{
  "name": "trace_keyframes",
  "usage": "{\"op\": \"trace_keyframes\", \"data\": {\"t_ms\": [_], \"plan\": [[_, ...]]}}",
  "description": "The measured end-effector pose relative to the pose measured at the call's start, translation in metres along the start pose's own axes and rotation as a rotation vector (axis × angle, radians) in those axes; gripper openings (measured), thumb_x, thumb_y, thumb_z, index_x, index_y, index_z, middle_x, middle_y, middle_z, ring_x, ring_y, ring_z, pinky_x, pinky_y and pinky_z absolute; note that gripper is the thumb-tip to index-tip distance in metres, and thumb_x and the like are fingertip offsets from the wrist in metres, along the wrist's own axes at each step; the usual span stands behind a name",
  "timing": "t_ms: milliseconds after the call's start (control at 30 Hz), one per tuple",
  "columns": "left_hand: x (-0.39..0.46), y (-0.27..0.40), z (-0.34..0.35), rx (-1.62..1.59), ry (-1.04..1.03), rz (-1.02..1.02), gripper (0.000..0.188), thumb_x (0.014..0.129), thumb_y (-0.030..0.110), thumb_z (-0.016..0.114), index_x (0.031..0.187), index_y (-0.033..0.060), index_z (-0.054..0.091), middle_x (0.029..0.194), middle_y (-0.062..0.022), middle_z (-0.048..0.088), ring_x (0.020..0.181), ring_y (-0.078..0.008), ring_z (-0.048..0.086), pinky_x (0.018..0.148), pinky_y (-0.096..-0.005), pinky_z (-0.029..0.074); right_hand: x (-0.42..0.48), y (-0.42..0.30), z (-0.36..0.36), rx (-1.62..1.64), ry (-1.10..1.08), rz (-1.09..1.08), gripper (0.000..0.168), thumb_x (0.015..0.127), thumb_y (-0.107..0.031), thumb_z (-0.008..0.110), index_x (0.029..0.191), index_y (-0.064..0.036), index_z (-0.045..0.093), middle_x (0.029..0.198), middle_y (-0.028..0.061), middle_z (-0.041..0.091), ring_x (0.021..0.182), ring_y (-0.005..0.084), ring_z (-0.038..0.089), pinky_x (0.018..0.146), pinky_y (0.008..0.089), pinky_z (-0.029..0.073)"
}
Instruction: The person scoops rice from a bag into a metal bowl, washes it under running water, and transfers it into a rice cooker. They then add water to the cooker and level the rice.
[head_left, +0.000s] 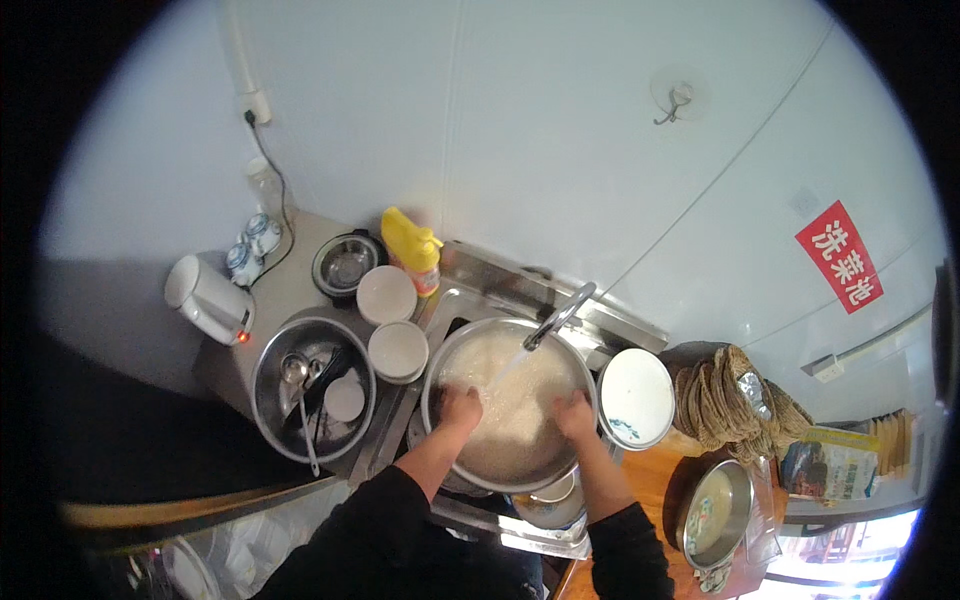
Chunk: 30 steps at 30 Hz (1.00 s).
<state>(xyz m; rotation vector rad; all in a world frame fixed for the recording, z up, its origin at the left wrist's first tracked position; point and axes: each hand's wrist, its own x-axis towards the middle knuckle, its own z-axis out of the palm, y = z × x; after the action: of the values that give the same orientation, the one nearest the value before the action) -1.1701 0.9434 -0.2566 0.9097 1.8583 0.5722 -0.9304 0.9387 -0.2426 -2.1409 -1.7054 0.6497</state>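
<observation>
A large round metal basin (510, 480) rests over the sink, filled with cloudy, pale water. From the curved faucet (561, 319) a stream runs into it. My left hand (459, 407) is at the basin's left side, its fingers partly hidden by the water. At the right side, my right hand (573, 415) also dips into the water near the rim. Whether either hand grips anything under the surface cannot be seen. Stacked white plates (637, 397) stand right of the basin, and white bowls (397, 350) stand to its left.
A metal bowl (259, 405) with a ladle and utensils stands left, near a white electric kettle (214, 300). A yellow bottle (412, 247) is against the wall. Woven items (720, 397) and an oval metal pan (742, 517) lie right.
</observation>
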Motion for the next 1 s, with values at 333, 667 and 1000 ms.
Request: {"op": "trace_keyframes", "data": {"t_ms": [333, 667, 1000], "plan": [[0.013, -0.027, 0.077, -0.159, 0.174, -0.130, 0.045, 0.092, 0.037, 0.047, 0.108, -0.0023, 0.063, 0.107, -0.0279, 0.061, 0.099, -0.0453, 0.057, 0.089, -0.0479, 0.044, -0.005, -0.004, 0.079, 0.618, -0.189, 0.559, 0.048, 0.093, -0.039, 0.045, 0.112, 0.004, 0.057, 0.109, 0.0300, 0.060, 0.101, 0.0454, 0.057, 0.090, 0.0460, 0.044], [-0.035, 0.017, 0.063, -0.262, 0.078, 0.021, 0.046, 0.088, 0.034, 0.065, 0.116, -0.0017, 0.059, 0.103, -0.0194, 0.066, 0.092, -0.0279, 0.064, 0.078, -0.0386, 0.049, -0.032, -0.064, 0.053, 0.540, -0.095, 0.276, 0.032, 0.092, -0.028, 0.047, 0.095, 0.002, 0.058, 0.090, 0.0324, 0.060, 0.089, 0.0478, 0.059, 0.078, 0.0510, 0.045], [-0.023, 0.038, -0.037, 0.896, -0.493, 0.603, 0.049, 0.089, 0.043, 0.055, 0.070, -0.0010, 0.066, 0.077, -0.0230, 0.065, 0.082, -0.0365, 0.065, 0.075, -0.0478, 0.049, -0.021, -0.077, -0.018, 0.154, -0.306, -0.137, 0.030, 0.083, -0.022, 0.061, 0.102, 0.001, 0.061, 0.099, 0.0257, 0.062, 0.095, 0.0426, 0.059, 0.084, 0.0471, 0.047]]}}
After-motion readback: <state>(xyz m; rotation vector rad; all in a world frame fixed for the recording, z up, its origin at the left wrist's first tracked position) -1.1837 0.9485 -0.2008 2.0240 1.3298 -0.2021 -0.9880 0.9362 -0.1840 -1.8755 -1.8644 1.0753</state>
